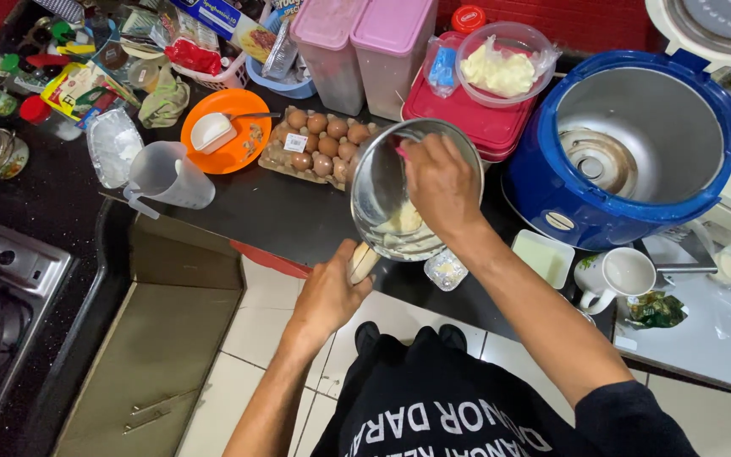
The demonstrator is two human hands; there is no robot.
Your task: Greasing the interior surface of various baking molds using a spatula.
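2 hands busy: left hand (329, 292) grips tilted steel bowl (380, 182); right hand (440, 184) clenches pink utensil (402, 152) inside.

We find bare counter (272, 216) between jug (167, 176) and bowl (387, 190); eggs (315, 140) block behind it, and the blue cooker (552, 195) crowds the right.

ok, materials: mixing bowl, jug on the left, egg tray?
Mixing bowl: metal, likely stainless steel; shiny grey wall with reflections. Jug: clear plastic by its translucent, slightly cloudy wall and moulded spout. Egg tray: looks like moulded paper pulp, matte grey-brown; partly hidden.
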